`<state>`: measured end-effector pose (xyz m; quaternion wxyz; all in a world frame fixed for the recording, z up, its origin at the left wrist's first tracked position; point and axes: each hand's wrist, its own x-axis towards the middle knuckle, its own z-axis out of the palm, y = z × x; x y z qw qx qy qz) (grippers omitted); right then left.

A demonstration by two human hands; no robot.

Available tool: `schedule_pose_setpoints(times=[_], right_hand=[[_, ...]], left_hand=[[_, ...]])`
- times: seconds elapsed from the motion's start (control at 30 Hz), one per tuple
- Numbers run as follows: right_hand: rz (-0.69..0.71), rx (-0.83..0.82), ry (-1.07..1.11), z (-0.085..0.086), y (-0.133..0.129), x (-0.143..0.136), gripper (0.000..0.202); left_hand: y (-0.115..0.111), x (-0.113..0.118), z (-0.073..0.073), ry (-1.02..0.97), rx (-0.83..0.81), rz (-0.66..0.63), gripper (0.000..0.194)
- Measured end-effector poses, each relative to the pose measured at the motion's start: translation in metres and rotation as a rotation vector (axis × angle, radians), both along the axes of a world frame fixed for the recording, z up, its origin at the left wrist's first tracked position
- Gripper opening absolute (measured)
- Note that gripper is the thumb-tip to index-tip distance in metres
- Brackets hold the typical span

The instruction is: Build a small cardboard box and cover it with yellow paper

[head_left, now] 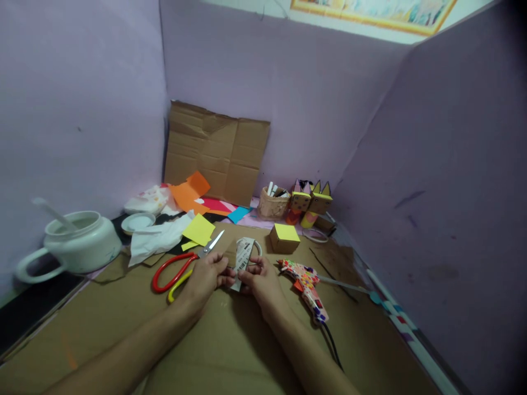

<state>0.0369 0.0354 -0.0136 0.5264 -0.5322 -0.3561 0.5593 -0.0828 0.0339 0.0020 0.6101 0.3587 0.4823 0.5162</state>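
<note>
Between my two hands is a small piece of brown cardboard with a white printed label with a barcode on it. My left hand pinches its left side, and my right hand grips the lower right. Behind it shows part of a pale ring; whether it is held I cannot tell. Scissors with red and yellow handles lie left of my left hand, which hides part of them. To the right of my right hand lies a flower-patterned glue gun with a glue stick in its back.
A yellow-topped cardboard box stands beyond my right hand. Farther back are a basket of pens and cat-eared paper figures. Yellow paper, white tissue and a white pot stand left. A cardboard sheet leans on the wall.
</note>
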Motion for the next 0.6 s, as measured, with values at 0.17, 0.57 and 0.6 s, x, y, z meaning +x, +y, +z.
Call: schedule_pose_setpoints(times=[0.17,0.57,0.6], right_hand=[[0.013,0.063,0.104,0.007,-0.003,0.009,0.028],[-0.022,0.192,0.224,0.01,-0.004,0.008,0.025],[-0.023,0.196,0.235,0.01,-0.004,0.008,0.025]], left_hand=[[-0.004,-0.003,0.0,0.07,0.023,-0.014,0.015],[-0.008,-0.001,0.001,0.195,0.08,0.008,0.023],[-0.008,-0.001,0.0,0.199,0.085,0.008,0.022]])
